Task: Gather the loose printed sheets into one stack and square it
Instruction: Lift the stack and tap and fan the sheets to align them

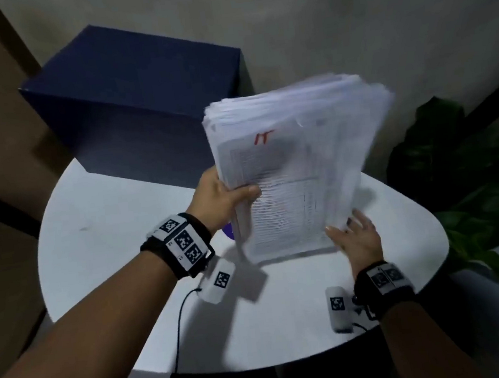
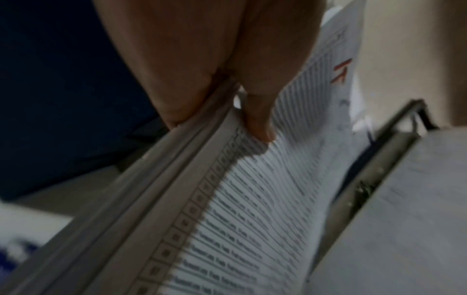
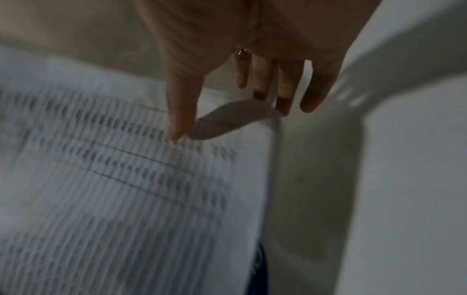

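Observation:
A thick stack of printed sheets [image 1: 295, 165] stands tilted on its lower edge over the white round table [image 1: 108, 234], with red handwriting near the top of the front page. My left hand [image 1: 227, 195] grips the stack's left edge, thumb [image 2: 257, 119] on the front page [image 2: 252, 199] and fingers behind. My right hand [image 1: 355, 239] is at the stack's lower right corner with straight, spread fingers [image 3: 285, 93]; its thumb tip [image 3: 179, 123] touches the printed page [image 3: 113, 179]. The stack's top edges look uneven and blurred.
A large dark blue box [image 1: 141, 107] stands on the table's far side behind the stack. A leafy plant [image 1: 472, 180] is to the right of the table. Something small and blue or purple [image 1: 228, 231] shows below the left hand. Walls close in behind.

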`<control>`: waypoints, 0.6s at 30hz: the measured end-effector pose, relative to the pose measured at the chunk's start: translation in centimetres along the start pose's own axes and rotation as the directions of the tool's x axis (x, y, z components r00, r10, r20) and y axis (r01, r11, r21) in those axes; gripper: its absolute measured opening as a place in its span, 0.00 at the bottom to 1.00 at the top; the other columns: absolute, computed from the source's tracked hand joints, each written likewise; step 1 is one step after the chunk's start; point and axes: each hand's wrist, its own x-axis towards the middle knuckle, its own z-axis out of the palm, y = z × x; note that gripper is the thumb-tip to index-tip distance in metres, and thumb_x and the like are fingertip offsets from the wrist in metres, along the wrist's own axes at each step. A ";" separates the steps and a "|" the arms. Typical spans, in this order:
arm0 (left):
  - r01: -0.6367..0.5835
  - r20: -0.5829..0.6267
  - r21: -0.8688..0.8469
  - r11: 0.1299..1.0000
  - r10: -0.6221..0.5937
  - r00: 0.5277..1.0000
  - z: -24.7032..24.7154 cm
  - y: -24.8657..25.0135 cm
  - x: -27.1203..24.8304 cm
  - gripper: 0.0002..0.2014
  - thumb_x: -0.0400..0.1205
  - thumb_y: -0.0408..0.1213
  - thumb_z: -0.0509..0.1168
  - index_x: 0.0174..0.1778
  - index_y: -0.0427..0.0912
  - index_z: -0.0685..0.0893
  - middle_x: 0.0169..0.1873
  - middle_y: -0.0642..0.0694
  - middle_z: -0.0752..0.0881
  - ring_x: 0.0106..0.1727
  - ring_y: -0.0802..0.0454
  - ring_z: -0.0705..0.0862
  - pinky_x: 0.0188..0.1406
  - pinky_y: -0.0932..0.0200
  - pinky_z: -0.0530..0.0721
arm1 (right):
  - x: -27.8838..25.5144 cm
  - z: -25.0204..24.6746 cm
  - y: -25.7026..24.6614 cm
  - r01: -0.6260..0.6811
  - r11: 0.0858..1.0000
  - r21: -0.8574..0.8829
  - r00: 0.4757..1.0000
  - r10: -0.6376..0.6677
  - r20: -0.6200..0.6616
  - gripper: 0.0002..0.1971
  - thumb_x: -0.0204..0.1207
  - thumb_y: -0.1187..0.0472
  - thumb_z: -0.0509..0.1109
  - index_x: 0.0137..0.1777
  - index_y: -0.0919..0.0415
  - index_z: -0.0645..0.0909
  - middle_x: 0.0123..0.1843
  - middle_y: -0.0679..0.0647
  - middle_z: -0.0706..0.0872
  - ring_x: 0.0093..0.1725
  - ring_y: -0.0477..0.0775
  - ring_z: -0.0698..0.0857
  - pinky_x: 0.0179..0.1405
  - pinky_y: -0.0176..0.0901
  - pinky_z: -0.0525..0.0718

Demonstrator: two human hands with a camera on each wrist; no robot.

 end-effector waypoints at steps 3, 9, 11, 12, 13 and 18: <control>-0.062 0.177 0.107 0.992 0.042 0.983 -0.5 1.6 0.7 0.19 0.72 0.18 0.76 0.57 0.38 0.87 0.47 0.58 0.93 0.53 0.61 0.90 0.54 0.64 0.86 | 1.0 0.7 -2.9 0.068 0.978 -0.196 0.991 -0.044 0.125 0.19 0.60 0.57 0.87 0.51 0.53 0.90 0.58 0.54 0.90 0.60 0.58 0.87 0.67 0.55 0.82; -0.168 0.010 0.208 0.964 0.169 0.986 -0.2 2.6 1.2 0.19 0.77 0.27 0.76 0.62 0.39 0.81 0.53 0.52 0.88 0.54 0.63 0.88 0.53 0.64 0.86 | 0.0 1.9 -6.4 0.337 0.941 -0.032 0.932 -0.329 0.155 0.13 0.70 0.70 0.80 0.53 0.60 0.88 0.51 0.49 0.93 0.55 0.48 0.91 0.56 0.42 0.88; -0.227 -0.099 0.261 0.938 0.260 0.961 0.4 2.7 0.9 0.12 0.81 0.32 0.73 0.56 0.37 0.78 0.51 0.44 0.87 0.51 0.51 0.88 0.49 0.53 0.88 | -1.4 2.9 -7.0 0.395 0.918 -0.012 0.914 -0.392 0.108 0.10 0.70 0.70 0.80 0.47 0.55 0.89 0.46 0.46 0.94 0.50 0.46 0.92 0.51 0.40 0.90; -0.258 -0.138 0.309 0.915 0.312 0.940 0.7 2.7 0.6 0.11 0.82 0.34 0.71 0.54 0.34 0.78 0.48 0.40 0.87 0.49 0.45 0.87 0.46 0.49 0.87 | -1.5 3.0 -6.7 0.428 0.904 0.000 0.902 -0.427 0.069 0.10 0.70 0.68 0.80 0.45 0.53 0.89 0.44 0.44 0.94 0.49 0.46 0.92 0.49 0.40 0.90; -0.275 -0.167 0.351 0.895 0.349 0.922 0.9 2.4 0.2 0.11 0.84 0.35 0.69 0.54 0.31 0.77 0.45 0.40 0.86 0.46 0.46 0.86 0.43 0.49 0.86 | -2.2 3.1 -6.4 0.440 0.898 -0.003 0.897 -0.439 0.043 0.09 0.69 0.67 0.81 0.43 0.52 0.89 0.42 0.42 0.93 0.48 0.44 0.92 0.47 0.39 0.90; -0.193 0.014 0.305 0.933 0.198 0.980 0.2 0.0 -0.9 0.19 0.84 0.39 0.68 0.71 0.44 0.74 0.55 0.73 0.83 0.59 0.71 0.83 0.60 0.65 0.82 | -4.3 3.0 -4.5 0.421 0.906 -0.050 0.907 -0.422 -0.011 0.18 0.63 0.65 0.85 0.52 0.55 0.87 0.47 0.45 0.93 0.51 0.43 0.91 0.50 0.40 0.90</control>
